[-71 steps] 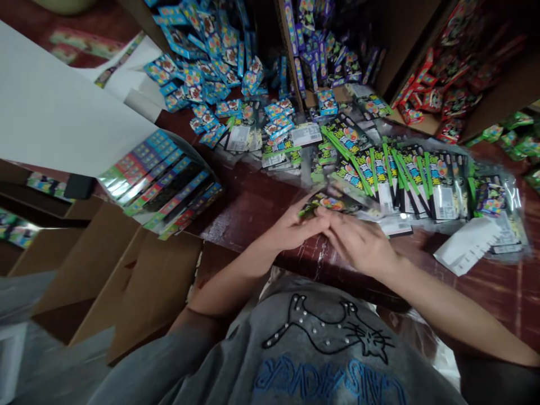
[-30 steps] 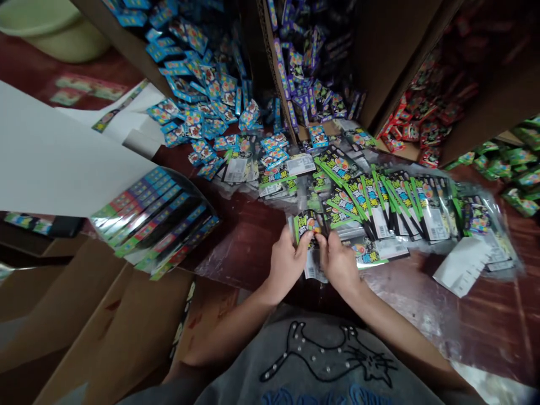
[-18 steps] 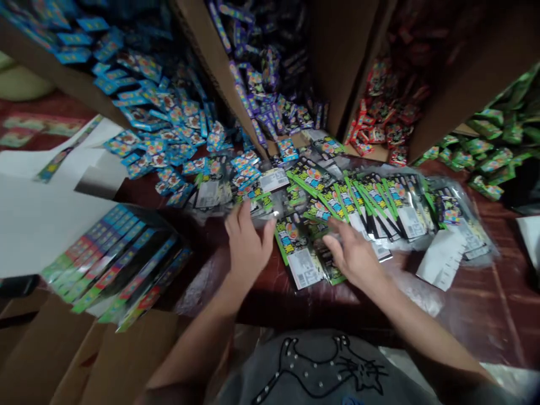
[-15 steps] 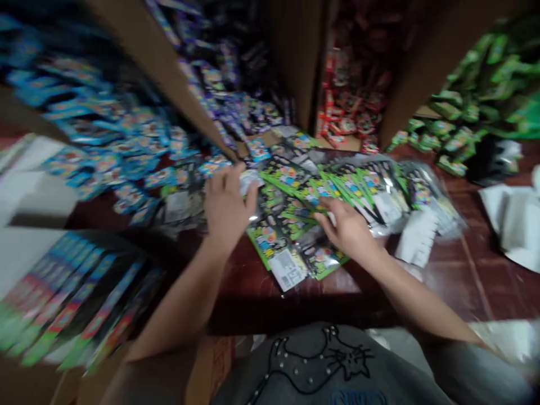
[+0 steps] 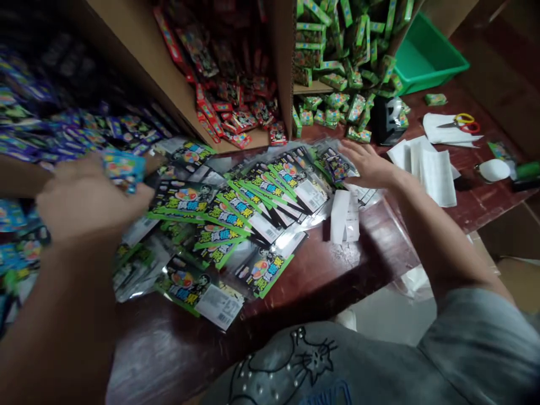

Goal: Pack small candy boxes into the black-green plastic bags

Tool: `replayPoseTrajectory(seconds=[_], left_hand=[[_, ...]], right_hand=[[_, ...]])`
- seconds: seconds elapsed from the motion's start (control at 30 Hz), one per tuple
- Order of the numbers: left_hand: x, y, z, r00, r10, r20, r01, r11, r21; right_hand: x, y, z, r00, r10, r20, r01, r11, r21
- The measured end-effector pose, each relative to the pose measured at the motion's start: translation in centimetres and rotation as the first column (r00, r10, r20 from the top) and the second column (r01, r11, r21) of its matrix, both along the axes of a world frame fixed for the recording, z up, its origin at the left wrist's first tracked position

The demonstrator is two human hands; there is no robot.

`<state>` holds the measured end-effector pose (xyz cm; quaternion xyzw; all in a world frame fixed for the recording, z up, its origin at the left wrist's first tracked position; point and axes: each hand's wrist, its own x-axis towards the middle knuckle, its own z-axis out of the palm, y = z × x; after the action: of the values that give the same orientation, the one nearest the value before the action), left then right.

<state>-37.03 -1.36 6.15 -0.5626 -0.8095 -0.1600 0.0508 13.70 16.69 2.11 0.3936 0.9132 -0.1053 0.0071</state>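
Black and green printed bags lie fanned out in an overlapping spread on the dark red table. My left hand, blurred, is over the left end of the spread. A small blue packet is between its thumb and fingers. At the right end, my right hand has its fingers stretched out beside a purple packet in a clear bag. Nothing shows in its grasp. Just below that hand lies a folded white paper.
Cardboard bins hold purple packets, red packets and green packets. Blue packets lie at the left. A green tray, a tape dispenser, scissors and white papers are at the right.
The view has turned to the right. My right hand has moved from the middle of the bags to their right end. My left hand has moved to the left and now has a blue packet.
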Motion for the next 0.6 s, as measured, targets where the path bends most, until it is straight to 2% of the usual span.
replayPoseTrajectory(seconds=[0.03, 0.07, 0.1, 0.13, 0.17, 0.2, 0.23, 0.27, 0.3, 0.33, 0.4, 0.47, 0.53, 0.57, 0.6], left_hand=[[2.5, -0.8, 0.7, 0.985, -0.103, -0.135, 0.096, 0.994, -0.053], [5.3, -1.7, 1.2, 0.928, -0.291, -0.234, 0.274, 0.956, -0.102], [8.2, -2.6, 1.2, 0.796, -0.538, -0.277, 0.513, 0.843, -0.163], [11.2, -3.7, 0.9, 0.605, -0.754, -0.255, 0.709, 0.656, -0.258], [13.9, -4.7, 0.3, 0.403, -0.892, -0.204, 0.834, 0.450, -0.320], [16.4, -5.8, -0.7, 0.242, -0.954, -0.175, 0.916, 0.284, -0.283], [18.4, -6.9, -1.8, 0.131, -0.980, -0.152, 0.952, 0.167, -0.258], [19.9, -7.8, -3.0, 0.044, -0.990, -0.134, 0.968, 0.076, -0.239], [21.0, -8.6, -4.1, -0.010, -0.992, -0.127, 0.978, 0.017, -0.208], [21.7, -9.1, -5.0, -0.041, -0.992, -0.117, 0.981, -0.018, -0.192], [22.2, -9.6, -5.9, -0.080, -0.991, -0.107, 0.984, -0.061, -0.165], [22.0, -9.0, -5.5, -0.127, -0.988, -0.089, 0.982, -0.112, -0.150], [21.6, -6.9, -4.4, -0.185, -0.980, -0.067, 0.976, -0.175, -0.129], [21.3, -5.3, -3.7, -0.185, -0.981, -0.064, 0.976, -0.177, -0.124], [20.9, -3.3, -3.1, -0.148, -0.987, -0.068, 0.982, -0.138, -0.131]], right_hand=[[-0.3, 1.7, -0.4, 0.996, 0.064, 0.058, -0.061, 0.997, -0.051], [-0.9, 3.0, -0.6, 0.987, 0.113, 0.111, -0.103, 0.990, -0.095], [-1.6, 3.9, -0.7, 0.975, 0.150, 0.163, -0.130, 0.983, -0.127], [-2.4, 4.3, -0.6, 0.962, 0.175, 0.209, -0.148, 0.979, -0.140], [-3.0, 4.4, -0.2, 0.958, 0.182, 0.222, -0.157, 0.980, -0.125], [-3.4, 3.9, 0.5, 0.965, 0.172, 0.196, -0.159, 0.984, -0.083], [-3.6, 2.9, 1.3, 0.976, 0.161, 0.143, -0.159, 0.987, -0.026], [-3.6, 1.4, 2.3, 0.986, 0.159, 0.053, -0.161, 0.987, 0.031], [-3.3, -0.7, 3.2, 0.983, 0.178, -0.034, -0.176, 0.982, 0.070], [-2.8, -3.4, 4.0, 0.970, 0.226, -0.093, -0.219, 0.973, 0.075], [-1.6, -9.8, 4.3, 0.891, 0.373, -0.258, -0.394, 0.918, -0.034], [-0.7, -16.6, 2.7, 0.857, 0.457, -0.238, -0.491, 0.865, -0.107], [-0.3, -22.2, 0.2, 0.881, 0.447, -0.155, -0.464, 0.879, -0.105], [-0.2, -23.9, -0.9, 0.887, 0.437, -0.151, -0.453, 0.886, -0.102], [-0.2, -24.8, -1.8, 0.893, 0.421, -0.158, -0.438, 0.894, -0.097]])
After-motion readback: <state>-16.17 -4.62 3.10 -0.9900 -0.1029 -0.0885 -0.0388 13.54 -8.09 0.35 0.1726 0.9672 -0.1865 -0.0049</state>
